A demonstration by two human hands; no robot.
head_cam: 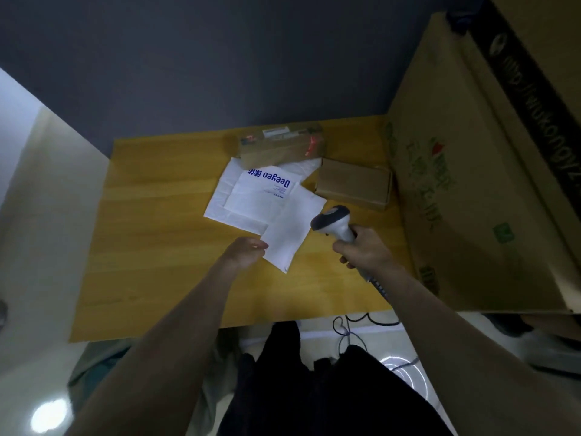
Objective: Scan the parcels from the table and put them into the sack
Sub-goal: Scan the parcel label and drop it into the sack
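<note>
Now the left hand [248,251] pinches a plain white flat parcel [290,229], the right hand [361,247] gripping a grey scanner [333,223].

On the one wooden table [151,247] lie three white mailer bags [295,228] and two brown cardboard parcels [353,184], with one handheld scanner [334,223] above them, and one large cardboard box [471,190] beside.

One head-worn camera looks steeply down from above the near edge of the wooden table [157,247], facing the far dark wall [220,58]. Its wide view takes in both forearms, the floor [47,231] on the left, and a big cardboard box [471,184] close on the right.
</note>
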